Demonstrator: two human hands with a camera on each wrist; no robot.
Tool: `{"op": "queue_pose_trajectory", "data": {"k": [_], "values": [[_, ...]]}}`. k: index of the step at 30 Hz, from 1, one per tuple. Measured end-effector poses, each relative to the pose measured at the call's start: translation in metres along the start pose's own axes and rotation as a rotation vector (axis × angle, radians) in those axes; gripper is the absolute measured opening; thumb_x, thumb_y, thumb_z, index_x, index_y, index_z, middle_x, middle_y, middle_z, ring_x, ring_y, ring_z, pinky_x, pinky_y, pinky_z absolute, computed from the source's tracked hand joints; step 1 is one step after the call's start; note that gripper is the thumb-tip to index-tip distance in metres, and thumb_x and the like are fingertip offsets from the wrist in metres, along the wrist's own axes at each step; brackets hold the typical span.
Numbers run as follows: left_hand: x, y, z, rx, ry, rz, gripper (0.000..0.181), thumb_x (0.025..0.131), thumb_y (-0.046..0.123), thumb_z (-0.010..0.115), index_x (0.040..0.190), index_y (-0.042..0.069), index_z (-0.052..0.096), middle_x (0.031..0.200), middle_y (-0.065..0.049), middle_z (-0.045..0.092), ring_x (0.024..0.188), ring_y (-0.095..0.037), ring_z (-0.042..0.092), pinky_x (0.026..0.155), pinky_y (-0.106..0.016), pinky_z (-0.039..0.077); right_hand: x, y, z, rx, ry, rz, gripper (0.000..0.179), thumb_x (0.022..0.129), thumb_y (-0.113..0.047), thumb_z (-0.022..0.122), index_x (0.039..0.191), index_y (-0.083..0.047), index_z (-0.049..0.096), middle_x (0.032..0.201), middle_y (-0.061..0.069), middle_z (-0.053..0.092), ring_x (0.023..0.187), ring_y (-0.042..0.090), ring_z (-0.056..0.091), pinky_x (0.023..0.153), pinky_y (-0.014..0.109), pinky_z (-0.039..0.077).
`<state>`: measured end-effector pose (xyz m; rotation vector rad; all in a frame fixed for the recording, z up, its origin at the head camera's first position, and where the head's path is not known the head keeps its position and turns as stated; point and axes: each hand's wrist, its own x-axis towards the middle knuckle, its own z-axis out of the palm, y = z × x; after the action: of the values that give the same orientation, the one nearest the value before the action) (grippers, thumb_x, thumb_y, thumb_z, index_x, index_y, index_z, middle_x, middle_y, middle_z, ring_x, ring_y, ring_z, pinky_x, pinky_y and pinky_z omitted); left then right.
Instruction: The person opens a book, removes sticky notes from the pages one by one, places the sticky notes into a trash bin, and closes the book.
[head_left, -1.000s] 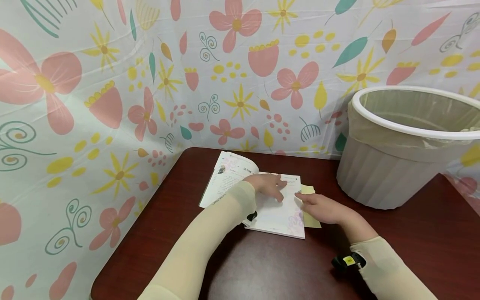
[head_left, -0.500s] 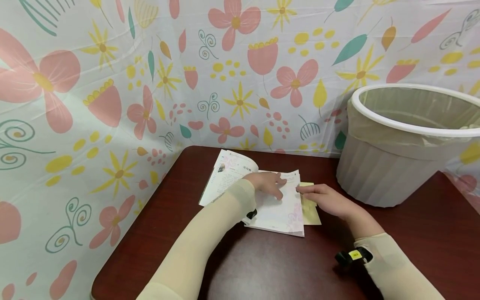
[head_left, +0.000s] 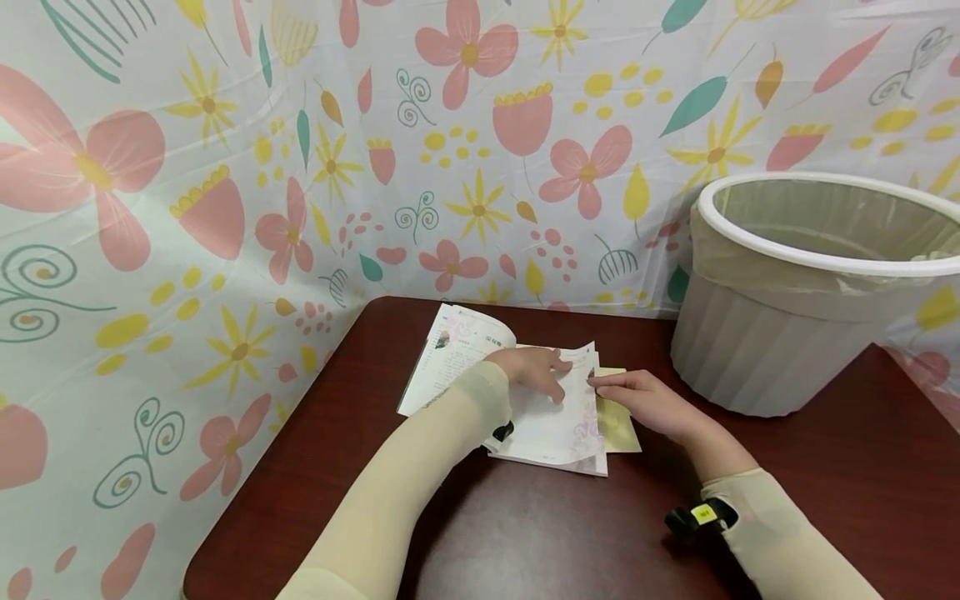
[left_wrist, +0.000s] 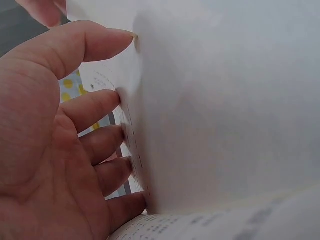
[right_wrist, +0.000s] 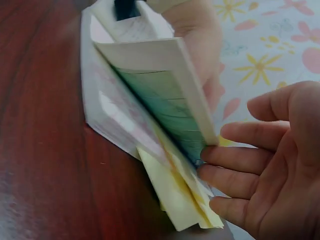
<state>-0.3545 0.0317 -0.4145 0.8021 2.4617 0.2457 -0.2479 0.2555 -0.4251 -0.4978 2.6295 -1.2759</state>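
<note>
The opened book [head_left: 543, 433] is being supported on the glossy table [head_left: 510, 533], left of the bin [head_left: 750, 350], and pressed by the spread left hand [head_left: 534, 371], nothing being gripped. A thin, bowed page [right_wrist: 155, 95] is being touched at its bin-side edge by the right hand [head_left: 648, 402], its fingers straight and unclenched. Light, even pressure is probably being called for, lest creases form. Yellow paper [head_left: 618, 429] is being exposed toward the ribbed bin.
</note>
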Motion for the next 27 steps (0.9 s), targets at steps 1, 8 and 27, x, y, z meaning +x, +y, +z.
{"op": "queue_pose_trajectory", "data": {"k": [1, 8, 27], "values": [[0.0, 0.0, 0.0, -0.002, 0.001, -0.007, 0.079, 0.089, 0.047, 0.07, 0.159, 0.042, 0.035, 0.174, 0.009, 0.017, 0.161, -0.014, 0.017, 0.129, -0.035, 0.022, 0.001, 0.0, 0.001, -0.013, -0.013, -0.003, 0.041, 0.107, -0.026, 0.054, 0.14, -0.002, 0.064, 0.145, 0.019, 0.061, 0.138, 0.036, 0.052, 0.11, 0.052, 0.047], [0.002, 0.001, -0.002, -0.004, -0.004, 0.0, 0.079, 0.089, 0.048, 0.071, 0.159, 0.041, 0.036, 0.174, 0.008, 0.019, 0.161, -0.015, 0.017, 0.129, -0.037, 0.022, 0.003, 0.002, 0.011, -0.087, -0.095, -0.031, 0.041, 0.105, -0.027, 0.057, 0.136, -0.001, 0.067, 0.14, 0.017, 0.065, 0.132, 0.03, 0.057, 0.1, 0.034, 0.051], [-0.025, -0.029, -0.006, -0.311, 0.116, 0.263, 0.07, 0.1, 0.051, 0.06, 0.159, 0.017, 0.042, 0.156, -0.005, 0.054, 0.145, -0.018, 0.05, 0.123, -0.038, 0.036, 0.001, -0.001, 0.012, -0.107, -0.109, -0.001, 0.043, 0.104, -0.033, 0.059, 0.132, -0.002, 0.07, 0.139, 0.019, 0.066, 0.131, 0.033, 0.06, 0.103, 0.046, 0.054]]}}
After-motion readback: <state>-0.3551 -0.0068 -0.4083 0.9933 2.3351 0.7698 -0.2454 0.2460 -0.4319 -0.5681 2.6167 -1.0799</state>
